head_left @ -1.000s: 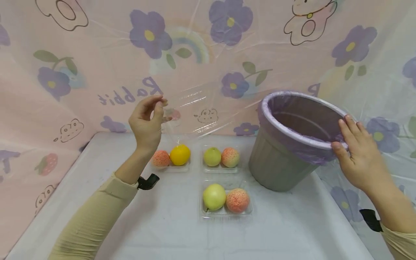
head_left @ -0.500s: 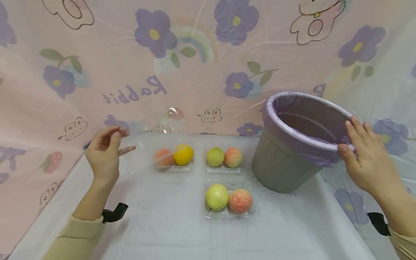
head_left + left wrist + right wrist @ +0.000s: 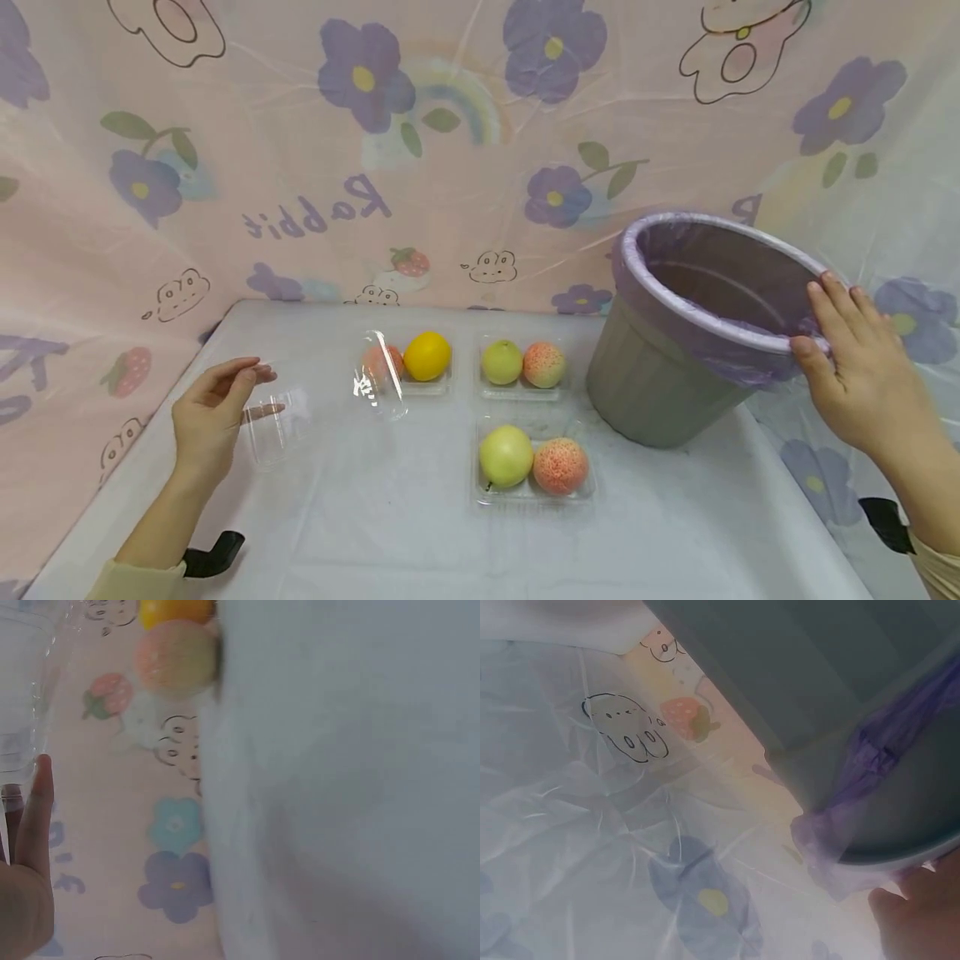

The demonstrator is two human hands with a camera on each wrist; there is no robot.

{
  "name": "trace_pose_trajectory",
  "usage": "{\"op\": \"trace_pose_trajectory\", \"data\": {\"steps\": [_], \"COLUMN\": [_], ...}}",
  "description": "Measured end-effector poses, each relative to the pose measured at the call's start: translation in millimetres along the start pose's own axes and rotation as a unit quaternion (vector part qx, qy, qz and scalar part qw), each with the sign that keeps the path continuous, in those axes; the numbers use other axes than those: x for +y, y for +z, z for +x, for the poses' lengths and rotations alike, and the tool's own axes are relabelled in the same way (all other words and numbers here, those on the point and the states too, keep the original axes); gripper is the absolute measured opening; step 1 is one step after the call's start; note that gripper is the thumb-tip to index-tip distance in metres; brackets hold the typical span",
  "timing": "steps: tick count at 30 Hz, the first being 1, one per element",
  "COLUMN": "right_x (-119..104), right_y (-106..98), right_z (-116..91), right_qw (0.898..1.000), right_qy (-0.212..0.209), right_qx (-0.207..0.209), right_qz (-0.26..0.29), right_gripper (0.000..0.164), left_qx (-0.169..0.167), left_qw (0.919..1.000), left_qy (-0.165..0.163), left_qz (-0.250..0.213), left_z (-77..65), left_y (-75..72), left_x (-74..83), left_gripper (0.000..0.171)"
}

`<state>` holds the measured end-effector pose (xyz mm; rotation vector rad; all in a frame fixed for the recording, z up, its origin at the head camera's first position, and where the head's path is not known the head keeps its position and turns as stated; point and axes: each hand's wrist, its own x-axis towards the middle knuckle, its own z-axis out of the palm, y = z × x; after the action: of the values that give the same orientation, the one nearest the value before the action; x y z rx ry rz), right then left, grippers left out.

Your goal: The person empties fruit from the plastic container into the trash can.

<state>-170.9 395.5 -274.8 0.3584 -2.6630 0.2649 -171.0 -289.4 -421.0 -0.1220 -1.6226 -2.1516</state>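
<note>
At the left of the table my left hand [image 3: 206, 417] pinches a clear plastic container [image 3: 21, 694] by its edge, thumb against fingers. In the head view the container is nearly see-through and overlaps the left fruit tray. My right hand [image 3: 873, 367] rests on the rim of a grey trash can [image 3: 641, 383], its fingers laid over the edge. A thin purple trash bag [image 3: 720, 354] lines the can and folds down over the rim. In the right wrist view the trash can [image 3: 840, 675] fills the upper right, with fingertips right at its rim.
Clear trays hold fruit: a peach and a yellow fruit [image 3: 427, 356] at back left, a green fruit [image 3: 502, 362] and a peach [image 3: 543, 364] at back middle. Nearer stand a pear [image 3: 506, 456] and a peach [image 3: 561, 466]. Printed sheeting [image 3: 450, 183] hangs behind the table.
My left hand has come down and to the left, bringing the clear container lower over the table. My right hand stays on the trash can's rim. The head view has shifted slightly.
</note>
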Motion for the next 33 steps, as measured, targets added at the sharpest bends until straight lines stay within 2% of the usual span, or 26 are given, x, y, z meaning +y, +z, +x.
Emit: {"op": "trace_pose_trajectory", "data": {"steps": [4,7,12,18,22,28,33], "right_x": [1,1,1,2,4,5,5], "right_y": [-1,-1,-1,-2,-1,-1,-1], "right_z": [-1,-1,0,0,-1,0,-1], "right_qw": [1.0,1.0,1.0,1.0,1.0,1.0,1.0], "right_qy": [-0.002,-0.003,-0.006,-0.01,-0.011,-0.011,-0.011], "right_qx": [0.001,0.0,-0.004,-0.007,-0.003,0.0,0.0], "right_qz": [-0.003,-0.005,-0.004,0.003,0.012,0.013,0.016], "right_gripper": [0.065,0.065,0.065,0.065,0.064,0.064,0.064], "left_qx": [-0.053,-0.095,-0.147,-0.203,-0.216,-0.205,-0.206], "left_qw": [0.9979,0.9927,0.9798,0.9606,0.9524,0.9425,0.9329], "left_qy": [-0.009,-0.025,-0.061,-0.101,-0.113,-0.144,-0.131], "left_qz": [0.035,0.071,0.121,0.161,0.183,0.221,0.265], "left_z": [-7.4,-11.5,-15.3,-18.2,-18.2,-18.0,-14.5], "left_y": [-2.3,-0.2,6.6,15.5,21.4,26.8,30.7], "left_x": [-14.0,-22.5,-34.7,-50.6,-58.2,-64.4,-66.5], "left_gripper": [0.023,0.022,0.021,0.025,0.033,0.038,0.034]}}
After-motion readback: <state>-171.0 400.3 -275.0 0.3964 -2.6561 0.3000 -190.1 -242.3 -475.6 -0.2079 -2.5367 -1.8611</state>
